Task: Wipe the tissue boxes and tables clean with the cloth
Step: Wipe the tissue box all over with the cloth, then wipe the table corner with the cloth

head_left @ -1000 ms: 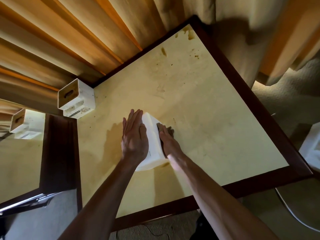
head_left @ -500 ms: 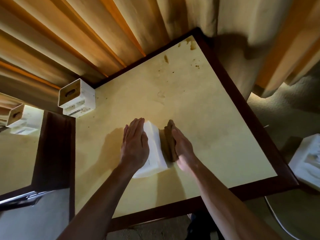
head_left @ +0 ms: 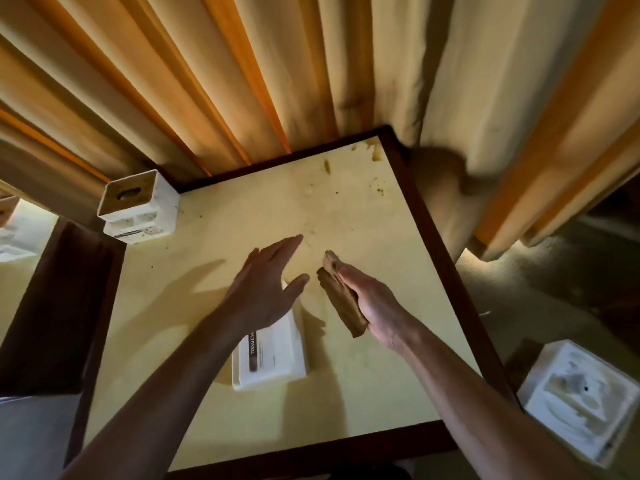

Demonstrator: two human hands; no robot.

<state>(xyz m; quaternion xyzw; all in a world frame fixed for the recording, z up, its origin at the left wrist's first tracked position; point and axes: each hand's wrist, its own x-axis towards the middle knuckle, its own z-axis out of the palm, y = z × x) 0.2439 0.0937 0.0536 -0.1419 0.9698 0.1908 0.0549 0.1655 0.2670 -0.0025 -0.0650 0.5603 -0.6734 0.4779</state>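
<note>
A white tissue box [head_left: 273,358] lies flat on the yellow table [head_left: 363,237], its printed label facing up. My left hand [head_left: 263,289] hovers above the box's far end with fingers spread and straight, holding nothing. My right hand [head_left: 367,303] is raised to the right of the box and grips a folded brown cloth [head_left: 341,299], clear of the box. A second white tissue box [head_left: 136,206] with a wooden top stands upright at the table's far left corner. Brown stains [head_left: 375,152] mark the far right corner of the table.
The table has a dark wooden rim [head_left: 446,258]. Curtains [head_left: 277,71] hang right behind it. A mirror [head_left: 20,258] at the left reflects the corner box. A white moulded tray [head_left: 581,400] sits on the carpet [head_left: 540,306] at the right.
The tissue box went from standing on edge between my hands to lying flat. Both hands lifted off it, and the view tilted up toward the curtains.
</note>
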